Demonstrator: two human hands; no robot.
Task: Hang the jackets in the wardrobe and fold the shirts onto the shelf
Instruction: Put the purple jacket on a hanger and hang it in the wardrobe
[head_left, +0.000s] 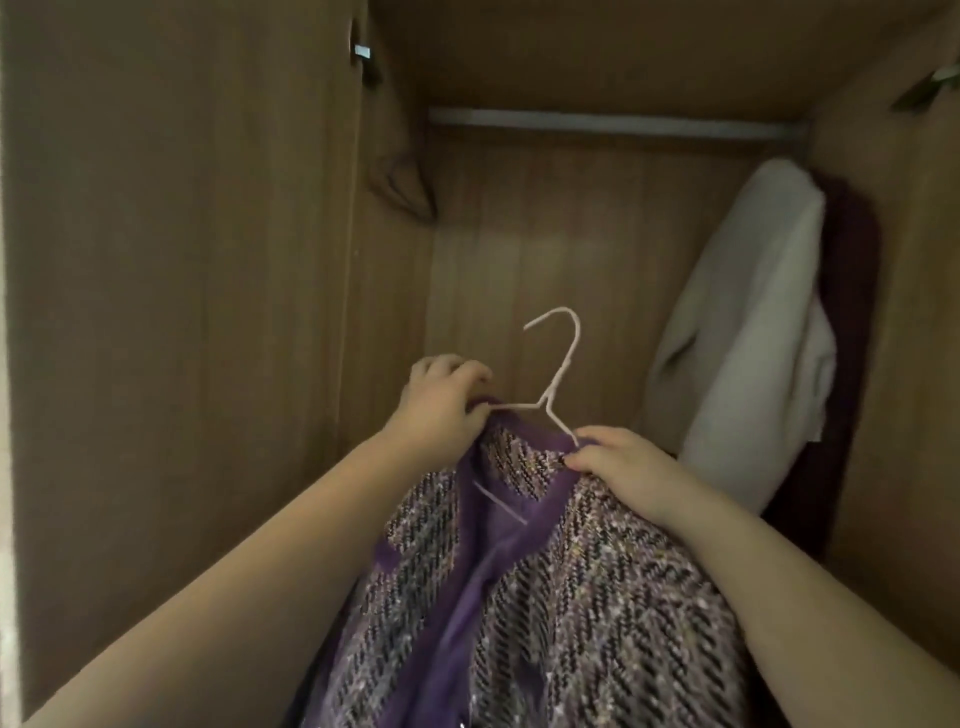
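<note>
- Head view: the left hand (441, 400) has its fingers curled tight over the left shoulder of a jacket (571, 597), right where the left arm of a hanger (546, 402) ends.
- The right hand (618, 467) pinches the jacket's cloth at the collar, fingers bent, touching the hanger's right arm.
- The jacket is purple tweed with a plain purple lining. It is draped on the pale hanger and hangs down between both forearms towards the bottom edge of the view.
- The hanger's hook stands tilted above the hands and touches nothing.
- A pale rail (613, 124) runs across the top of the wardrobe (182, 312), well above the hook.
- A white garment (753, 322) hangs at the right end of the rail, with a dark red garment (852, 312) just behind it against the right wall.
</note>
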